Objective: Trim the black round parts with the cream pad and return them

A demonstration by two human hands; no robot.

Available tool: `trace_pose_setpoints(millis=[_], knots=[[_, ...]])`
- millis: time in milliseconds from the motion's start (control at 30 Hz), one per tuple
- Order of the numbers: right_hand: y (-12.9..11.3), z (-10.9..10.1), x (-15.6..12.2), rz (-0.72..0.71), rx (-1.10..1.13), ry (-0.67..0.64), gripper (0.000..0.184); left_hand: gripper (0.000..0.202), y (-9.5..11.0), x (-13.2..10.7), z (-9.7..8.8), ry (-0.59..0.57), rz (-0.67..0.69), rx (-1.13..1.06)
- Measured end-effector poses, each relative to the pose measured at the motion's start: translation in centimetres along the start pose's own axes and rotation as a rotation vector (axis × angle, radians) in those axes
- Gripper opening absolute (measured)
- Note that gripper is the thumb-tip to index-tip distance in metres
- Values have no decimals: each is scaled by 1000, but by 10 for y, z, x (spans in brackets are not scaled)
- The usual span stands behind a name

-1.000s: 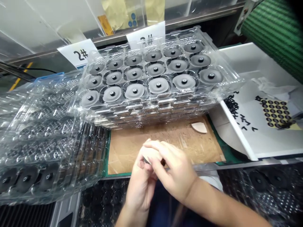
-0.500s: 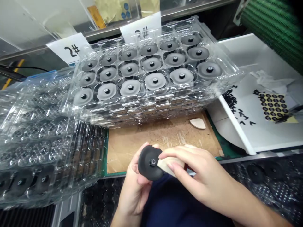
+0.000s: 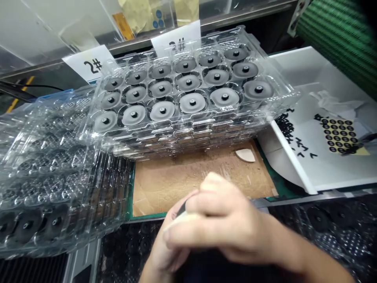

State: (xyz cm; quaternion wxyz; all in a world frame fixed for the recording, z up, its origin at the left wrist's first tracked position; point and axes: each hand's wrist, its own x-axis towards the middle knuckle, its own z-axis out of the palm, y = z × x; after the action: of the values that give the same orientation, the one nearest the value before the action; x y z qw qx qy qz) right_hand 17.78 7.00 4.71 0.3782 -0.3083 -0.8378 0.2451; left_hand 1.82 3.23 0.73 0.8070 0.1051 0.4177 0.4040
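My left hand [image 3: 160, 249] is closed around the edge of a black round disc [image 3: 181, 209], held low in front of the cardboard. Only a dark sliver of that disc shows, since my right hand [image 3: 226, 224] lies across it, smeared by motion. Bent fingers of the right hand press on a cream wedge-shaped pad [image 3: 178, 219], of which a pale edge is visible over the disc. Behind, a second cream pad [image 3: 246, 155] rests on the brown cardboard sheet [image 3: 156, 184].
Stacked clear plastic trays [image 3: 188, 118] with rows of similar discs stand behind the cardboard. More clear trays [image 3: 59, 169] rise at left. On the right, a white bin [image 3: 332, 173] contains small black pieces [image 3: 284, 127] and a sheet of round stickers [image 3: 338, 133]. Paper signs [image 3: 90, 63] hang behind.
My right hand has swung left and across the disc with the pad, covering the disc's face and central post. My left hand stays in about the same place.
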Motion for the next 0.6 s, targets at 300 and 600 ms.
trace_pose_setpoints(millis=[300,600], knots=[[61,55,-79,768,54,48,27,57,5,-1,1,-195,39,-19],[27,18,-62,743,91,251,26,60,0,2,4,-159,31,-8]])
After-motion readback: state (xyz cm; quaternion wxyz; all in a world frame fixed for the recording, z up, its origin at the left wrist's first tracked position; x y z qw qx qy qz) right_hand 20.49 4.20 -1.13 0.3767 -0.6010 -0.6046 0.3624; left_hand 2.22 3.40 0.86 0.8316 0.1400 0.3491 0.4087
